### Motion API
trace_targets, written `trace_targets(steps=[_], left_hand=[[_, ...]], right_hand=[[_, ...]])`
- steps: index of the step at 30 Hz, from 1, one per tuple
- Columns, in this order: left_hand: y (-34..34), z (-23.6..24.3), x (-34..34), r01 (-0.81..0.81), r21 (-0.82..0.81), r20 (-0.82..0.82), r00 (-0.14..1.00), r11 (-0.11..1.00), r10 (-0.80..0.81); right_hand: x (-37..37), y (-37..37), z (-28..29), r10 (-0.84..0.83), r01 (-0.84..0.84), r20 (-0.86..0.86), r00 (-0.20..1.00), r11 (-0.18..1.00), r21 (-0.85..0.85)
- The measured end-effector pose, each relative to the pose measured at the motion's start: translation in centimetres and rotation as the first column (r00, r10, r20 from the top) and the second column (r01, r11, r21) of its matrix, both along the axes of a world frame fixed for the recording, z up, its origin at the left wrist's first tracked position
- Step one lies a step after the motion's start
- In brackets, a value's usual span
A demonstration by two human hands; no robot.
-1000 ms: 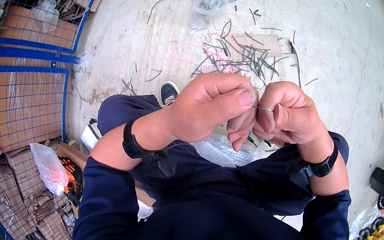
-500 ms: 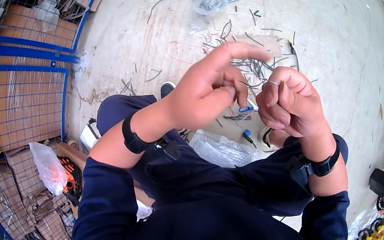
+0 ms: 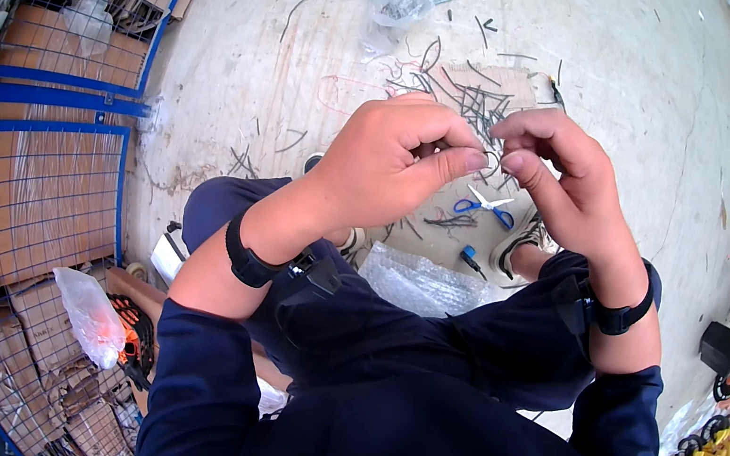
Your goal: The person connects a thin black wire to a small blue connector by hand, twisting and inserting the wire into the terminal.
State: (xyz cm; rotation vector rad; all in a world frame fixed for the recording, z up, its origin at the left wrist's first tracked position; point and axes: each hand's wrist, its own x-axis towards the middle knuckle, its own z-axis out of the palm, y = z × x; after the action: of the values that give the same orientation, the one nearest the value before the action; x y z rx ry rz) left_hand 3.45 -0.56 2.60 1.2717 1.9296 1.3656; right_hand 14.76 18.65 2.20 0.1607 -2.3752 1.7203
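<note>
**Hands Raised Over a Littered Concrete Floor**

The left hand point(image 3: 399, 162) and right hand point(image 3: 564, 178) are held close together above the knees, fingertips nearly meeting. Both are curled into a pinch; a thin piece of wire point(image 3: 491, 157) appears between them, but whether either hand actually clamps it cannot be told. Directly below, on the pale concrete floor point(image 3: 247, 66), lie blue-handled scissors point(image 3: 486, 205) and a scatter of short dark wire offcuts point(image 3: 476, 102). A clear bubble-wrap sheet point(image 3: 419, 280) rests against the legs. Blue wire-mesh cages of flattened cardboard point(image 3: 30, 175) line the floor's left edge.
</note>
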Motion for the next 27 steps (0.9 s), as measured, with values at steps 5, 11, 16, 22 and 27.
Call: trace_targets(steps=[5,11,16,22,27], left_hand=[[0.2,-0.4,-0.6,0.05,0.083,-0.135,0.99,0.995,-0.038],[0.0,-0.3,-1.7,0.001,-0.122,0.355,0.934,0.993,0.043],[-0.1,-2.0,-3.8,-0.065,-0.241,0.345,0.927,0.968,0.148],[0.5,-4.4,-3.8,-0.299,-0.095,-0.014,0.954,0.95,0.299],[1.8,-2.3,-2.4,-0.398,0.346,-0.329,0.796,0.849,0.508]], right_hand=[[0.2,0.2,0.4,0.081,-0.094,0.101,0.992,0.986,0.137],[1.1,1.3,1.2,0.338,-0.143,0.291,0.895,0.836,-0.529],[1.3,3.4,0.4,0.484,-0.289,-0.057,0.873,0.419,-0.861],[1.0,3.1,0.9,0.42,-0.244,-0.044,0.907,0.436,-0.866],[0.6,1.6,0.1,0.289,-0.024,0.154,0.945,0.531,-0.847]])
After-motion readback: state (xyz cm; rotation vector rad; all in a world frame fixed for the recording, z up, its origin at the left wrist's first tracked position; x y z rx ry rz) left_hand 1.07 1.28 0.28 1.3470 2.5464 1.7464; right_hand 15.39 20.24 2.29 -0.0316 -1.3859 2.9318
